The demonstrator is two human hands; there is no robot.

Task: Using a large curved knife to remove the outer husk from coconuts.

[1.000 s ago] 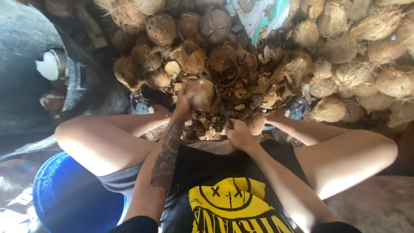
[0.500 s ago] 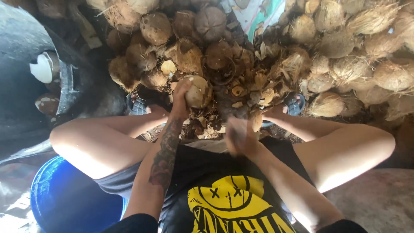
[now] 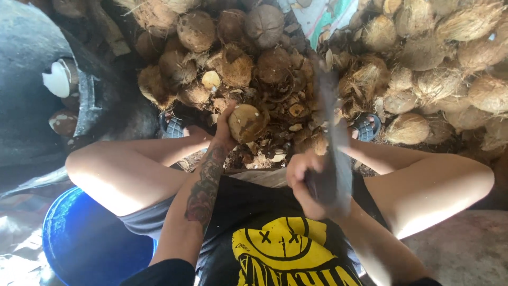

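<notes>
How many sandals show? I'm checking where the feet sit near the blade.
2: one blue sandal by the left knee, one right of the blurred blade. Husks may hide parts of each.

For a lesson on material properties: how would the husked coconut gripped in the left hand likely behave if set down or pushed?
The coconut looks round, so it would probably roll if released on flat ground. Its rough, fibrous shell likely gives the left hand a secure, non-slippery hold. It seems rigid and probably heavy for its size, since the fingers wrap it firmly without denting it.
</notes>
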